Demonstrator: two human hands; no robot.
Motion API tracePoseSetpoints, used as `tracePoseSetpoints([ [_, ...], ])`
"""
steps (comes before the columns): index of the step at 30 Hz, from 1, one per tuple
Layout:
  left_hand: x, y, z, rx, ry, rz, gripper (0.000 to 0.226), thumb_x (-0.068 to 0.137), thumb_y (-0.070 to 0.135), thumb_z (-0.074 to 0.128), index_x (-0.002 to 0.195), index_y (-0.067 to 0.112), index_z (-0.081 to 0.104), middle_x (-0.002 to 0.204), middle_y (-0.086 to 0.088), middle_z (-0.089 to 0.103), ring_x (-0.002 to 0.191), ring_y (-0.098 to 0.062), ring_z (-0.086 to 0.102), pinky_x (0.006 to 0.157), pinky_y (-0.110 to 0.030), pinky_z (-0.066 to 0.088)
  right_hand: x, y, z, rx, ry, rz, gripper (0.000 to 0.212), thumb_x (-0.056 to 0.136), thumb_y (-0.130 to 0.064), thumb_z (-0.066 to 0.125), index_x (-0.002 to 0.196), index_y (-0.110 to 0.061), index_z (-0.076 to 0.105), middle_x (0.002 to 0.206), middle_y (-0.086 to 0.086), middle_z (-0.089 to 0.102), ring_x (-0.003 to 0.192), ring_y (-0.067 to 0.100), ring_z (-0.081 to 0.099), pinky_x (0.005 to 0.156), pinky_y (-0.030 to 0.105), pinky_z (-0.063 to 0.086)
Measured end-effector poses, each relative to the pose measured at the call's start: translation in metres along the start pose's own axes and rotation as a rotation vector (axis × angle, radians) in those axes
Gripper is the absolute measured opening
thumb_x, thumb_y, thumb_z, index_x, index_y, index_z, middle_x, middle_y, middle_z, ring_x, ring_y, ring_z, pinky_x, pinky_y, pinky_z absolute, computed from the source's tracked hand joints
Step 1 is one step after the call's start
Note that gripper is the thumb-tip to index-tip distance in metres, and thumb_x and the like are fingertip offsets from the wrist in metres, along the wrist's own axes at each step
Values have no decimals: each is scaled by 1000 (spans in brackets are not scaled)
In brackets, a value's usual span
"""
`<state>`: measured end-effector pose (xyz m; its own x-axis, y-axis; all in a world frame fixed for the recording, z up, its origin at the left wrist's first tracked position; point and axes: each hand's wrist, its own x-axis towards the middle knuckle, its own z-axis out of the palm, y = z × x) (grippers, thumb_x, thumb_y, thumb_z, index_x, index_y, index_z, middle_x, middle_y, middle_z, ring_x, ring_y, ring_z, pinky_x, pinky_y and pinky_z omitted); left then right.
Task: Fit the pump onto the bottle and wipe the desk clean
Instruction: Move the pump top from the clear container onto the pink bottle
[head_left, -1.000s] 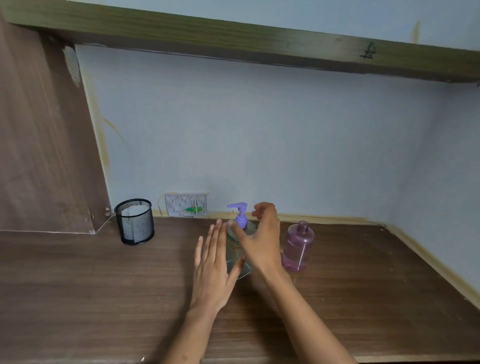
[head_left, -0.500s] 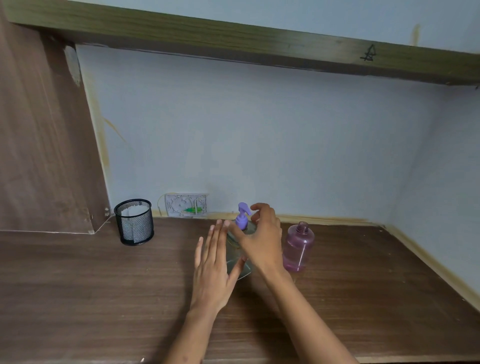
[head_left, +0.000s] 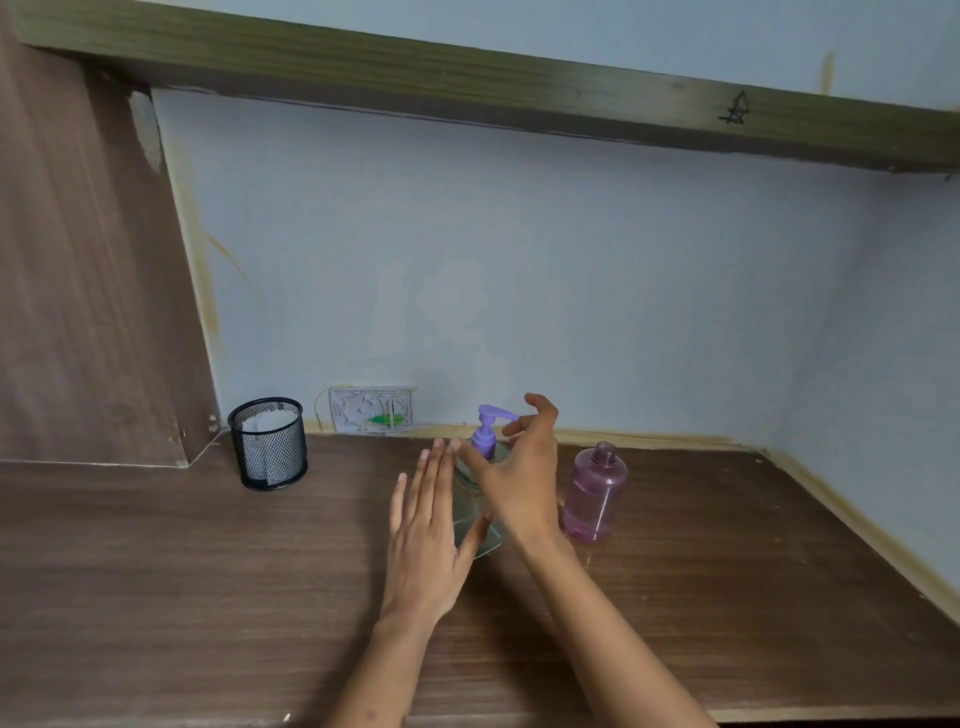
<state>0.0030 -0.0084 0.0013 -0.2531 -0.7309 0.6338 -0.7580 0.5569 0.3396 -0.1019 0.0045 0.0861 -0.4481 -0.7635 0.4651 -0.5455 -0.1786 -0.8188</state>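
Purple plastic pump (head_left: 487, 430) stands upright in the clear bottle (head_left: 475, 512) near the brown wooden worktop's (head_left: 182, 561) back edge. Left hand (head_left: 427, 525) presses flat-fingered against the bottle's side; right hand (head_left: 519, 480), nearer the pump, pinches its collar.
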Motion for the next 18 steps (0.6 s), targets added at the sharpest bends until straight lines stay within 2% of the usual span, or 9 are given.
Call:
tracePoseSetpoints([
  [3, 0, 0, 0, -8, -2, 4, 74, 96, 63, 15, 153, 15, 15, 160, -2, 19, 148, -13, 13, 117, -41, 13, 0, 0, -2, 52, -2, 7, 84, 75, -24, 81, 133, -28, 21, 84, -8, 56, 80, 5, 60, 73, 14, 49],
  [6, 0, 0, 0, -8, -3, 0, 75, 96, 62, 14, 153, 13, 16, 161, -3, 17, 148, -13, 13, 118, -41, 13, -2, -1, -6, 116, -55, -29, 80, 81, -12, 72, 137, -26, 18, 93, -5, 62, 83, -1, 61, 71, 4, 44],
  [8, 0, 0, 0, -16, -3, 0, 75, 96, 63, 13, 153, 14, 14, 161, -3, 18, 148, -14, 13, 117, -42, 14, -5, -4, -7, 121, -87, -37, 84, 79, -16, 72, 139, -31, 15, 106, -6, 58, 96, 3, 59, 80, 10, 46],
  [10, 0, 0, 0, -26, -1, 4, 74, 96, 62, 12, 153, 15, 14, 160, -4, 20, 148, -14, 14, 116, -42, 15, -5, -4, -5, 116, -68, -25, 89, 74, -23, 77, 137, -36, 16, 111, -10, 53, 102, 8, 57, 88, 24, 50],
  [14, 0, 0, -1, -15, -2, 2, 75, 96, 64, 12, 153, 15, 14, 160, -3, 20, 147, -14, 13, 116, -41, 13, -4, -3, 0, -34, 23, 2, 87, 71, -36, 82, 131, -40, 18, 91, -11, 52, 93, 17, 59, 90, 44, 51],
  [16, 0, -1, 0, -14, -3, 4, 76, 96, 65, 13, 153, 15, 14, 160, -3, 18, 148, -13, 12, 118, -39, 11, -3, -4, 0, -52, 24, 2, 84, 73, -33, 81, 129, -41, 19, 79, -11, 54, 86, 16, 60, 90, 45, 51],
  [18, 0, -2, 0, -11, -5, 7, 75, 96, 64, 15, 153, 15, 14, 160, -3, 17, 148, -13, 13, 118, -38, 10, -3, -6, -1, -35, 8, -21, 83, 75, -24, 79, 128, -43, 18, 76, -11, 57, 82, 13, 61, 91, 46, 51],
])
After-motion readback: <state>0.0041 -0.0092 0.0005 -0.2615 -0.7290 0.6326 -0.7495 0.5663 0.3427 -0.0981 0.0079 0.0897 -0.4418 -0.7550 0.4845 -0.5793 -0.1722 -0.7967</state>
